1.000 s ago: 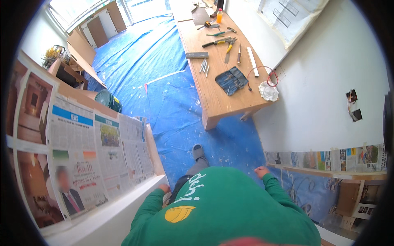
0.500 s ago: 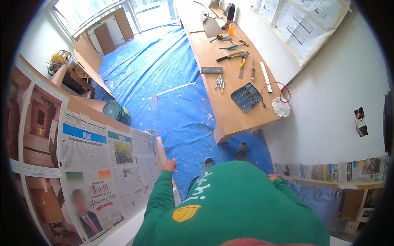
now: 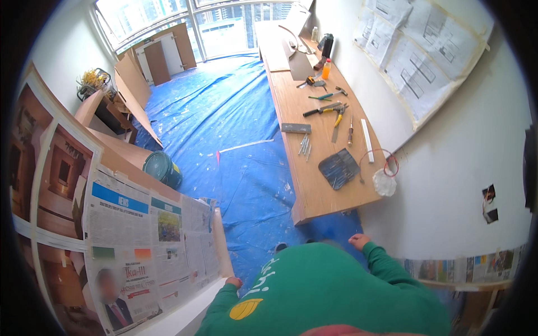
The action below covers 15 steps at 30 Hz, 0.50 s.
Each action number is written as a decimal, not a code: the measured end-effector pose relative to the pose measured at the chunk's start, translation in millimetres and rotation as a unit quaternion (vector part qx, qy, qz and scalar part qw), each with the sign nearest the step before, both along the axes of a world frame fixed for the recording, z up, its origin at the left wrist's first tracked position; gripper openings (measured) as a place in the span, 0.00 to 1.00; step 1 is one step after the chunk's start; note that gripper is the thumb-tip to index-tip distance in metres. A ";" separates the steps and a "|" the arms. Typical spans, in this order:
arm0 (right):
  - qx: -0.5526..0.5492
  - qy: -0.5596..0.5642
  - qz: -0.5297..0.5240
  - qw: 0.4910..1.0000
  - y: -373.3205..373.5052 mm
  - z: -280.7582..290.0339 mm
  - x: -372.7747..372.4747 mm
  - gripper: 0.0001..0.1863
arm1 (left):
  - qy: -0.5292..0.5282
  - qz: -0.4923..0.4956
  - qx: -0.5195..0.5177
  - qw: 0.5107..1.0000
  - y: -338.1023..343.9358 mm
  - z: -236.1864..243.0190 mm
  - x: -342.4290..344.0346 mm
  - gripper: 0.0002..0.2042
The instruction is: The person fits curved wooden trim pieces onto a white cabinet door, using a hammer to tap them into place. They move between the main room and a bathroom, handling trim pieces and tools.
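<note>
One table (image 3: 329,203) stands beyond the loosely spread right hand (image 3: 358,241); whether the left hand (image 3: 234,282) is spread, I cannot tell.

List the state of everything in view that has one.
Left hand: no object visible in it; contact with the ledge unclear
Right hand: no object visible in it, apart from the table
Newspaper: spread over the panel
Tool roll: open, laid out
Orange bottle: upright, capped
Tarp: spread, creased
Wall holes: uncovered, wires exposed
Drawings: up on the wall
</note>
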State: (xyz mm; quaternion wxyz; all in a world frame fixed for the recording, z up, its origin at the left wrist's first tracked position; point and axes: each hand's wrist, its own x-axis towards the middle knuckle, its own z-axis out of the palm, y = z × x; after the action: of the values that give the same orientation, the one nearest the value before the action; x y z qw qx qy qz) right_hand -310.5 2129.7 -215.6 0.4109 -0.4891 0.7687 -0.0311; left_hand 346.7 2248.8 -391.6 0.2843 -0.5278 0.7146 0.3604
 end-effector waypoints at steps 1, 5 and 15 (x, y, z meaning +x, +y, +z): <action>0.011 -0.033 -0.013 0.999 -5.3 -3.1 3.2 0.20 | -0.020 0.012 -0.013 1.000 -13.7 -0.9 -7.1 0.20; 0.089 -0.086 -0.035 0.992 -12.5 -31.5 3.2 0.19 | 0.142 0.176 -0.122 0.966 -74.8 18.6 -34.9 0.13; 0.169 -0.071 -0.202 0.962 1.6 -85.0 -35.0 0.18 | 0.480 0.305 0.093 0.818 -238.4 276.6 -166.0 0.19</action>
State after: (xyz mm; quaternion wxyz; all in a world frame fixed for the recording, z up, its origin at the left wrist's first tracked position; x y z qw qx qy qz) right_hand -345.5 2131.4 -300.6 0.5262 -0.2441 0.8144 -0.0177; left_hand 180.7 2010.4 -115.0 -0.1711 -0.4501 0.5264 0.7007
